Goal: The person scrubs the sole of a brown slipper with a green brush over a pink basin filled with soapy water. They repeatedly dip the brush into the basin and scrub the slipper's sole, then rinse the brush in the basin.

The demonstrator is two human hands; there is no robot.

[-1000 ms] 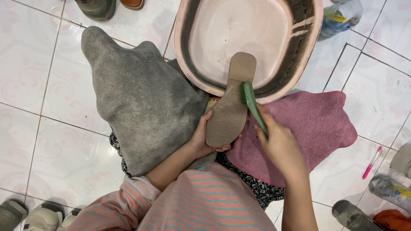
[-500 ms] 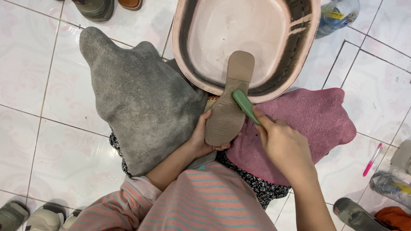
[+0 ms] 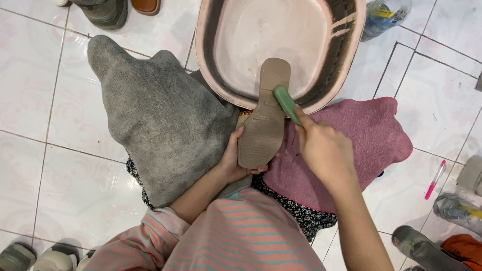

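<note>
1. My left hand [image 3: 232,163] grips the sandal [image 3: 264,118] sole-up, toe over the pink basin [image 3: 201,60], so drips fall in.
2. My right hand [image 3: 324,150], fingers closed, presses a green brush [image 3: 286,104] against the sole.

The single head camera is looking steeply down from close above the person's lap, facing the white tiled floor [image 3: 45,165]. It is framing the pink basin [image 3: 351,55] at upper centre and both forearms rising from the lower edge.

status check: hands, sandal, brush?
Left hand grips sandal, sole up, over basin. Right hand holds green brush on sole. Nothing blocking.
</note>
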